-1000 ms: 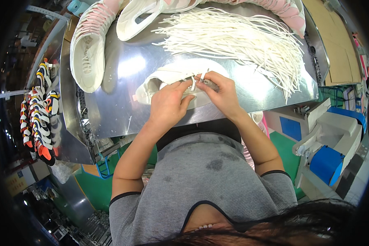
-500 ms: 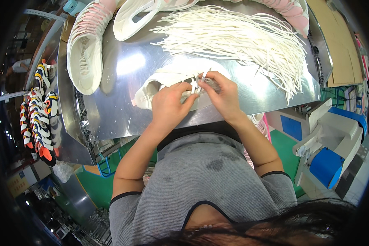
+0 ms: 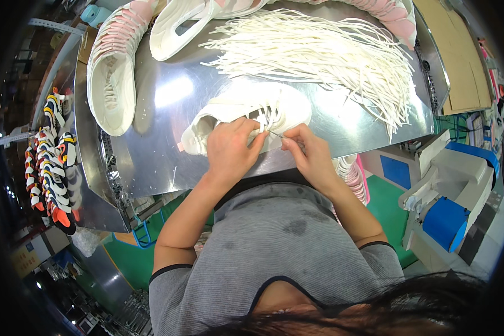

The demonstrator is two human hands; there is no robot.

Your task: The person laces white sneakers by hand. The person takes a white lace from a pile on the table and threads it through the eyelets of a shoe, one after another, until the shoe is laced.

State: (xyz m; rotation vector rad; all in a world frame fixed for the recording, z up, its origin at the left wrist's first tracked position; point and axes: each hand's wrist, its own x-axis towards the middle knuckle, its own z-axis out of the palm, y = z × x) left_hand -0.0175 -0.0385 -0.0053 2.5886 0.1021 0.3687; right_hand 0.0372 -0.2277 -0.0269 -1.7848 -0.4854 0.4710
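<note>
A white shoe (image 3: 293, 109) lies on its side on the metal tabletop, toe to the right, a pale pink tab at its heel. Strands of white lace (image 3: 271, 115) cross its eyelet opening. My left hand (image 3: 229, 150) is closed on the near side of the shoe, its fingertips at the eyelets; whether they also pinch a lace end is hidden. Between the fingers of my right hand (image 3: 312, 154) is a thin metal hook tool (image 3: 275, 134), its tip pointing left at the near eyelet edge. Most of its handle is hidden by the fingers.
Behind the shoe spreads a heap of loose white laces (image 3: 313, 53). A row of nested white-and-pink shoes (image 3: 112, 84) curves round the table's far left and back. Multicoloured shoe parts (image 3: 53, 168) stand beyond the left edge; a grey-and-blue machine (image 3: 448, 196) is at right.
My right hand has moved toward me and slightly right, bringing the tool from above the laces to the near eyelet edge. My left hand stays on the shoe.
</note>
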